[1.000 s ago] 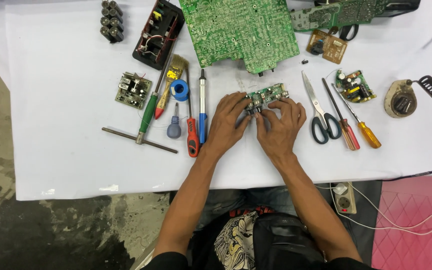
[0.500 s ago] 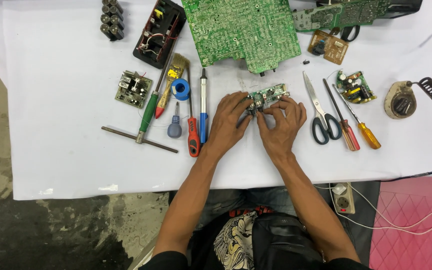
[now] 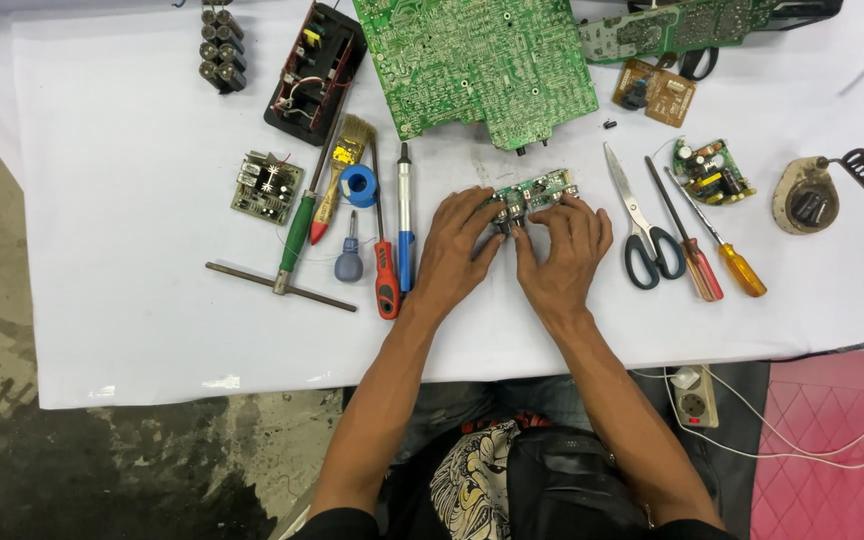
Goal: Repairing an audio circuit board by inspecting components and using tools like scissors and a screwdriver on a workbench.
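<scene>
Small green circuit board (image 3: 535, 192) at counter (image 3: 122, 300) centre, just near of the large green board (image 3: 482, 65). Left hand (image 3: 459, 240) and right hand (image 3: 564, 245) pinch its near edge, fingers closed on it. Looks light, stiff, fragile; best held by the edges.

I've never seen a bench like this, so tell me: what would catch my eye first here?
Probably the two hands at the middle of the white table: the left hand and right hand together grip a small green circuit board. Just above it lies a far larger green circuit board. Screwdrivers and a brush lie in a row to the left, with scissors to the right.
</scene>
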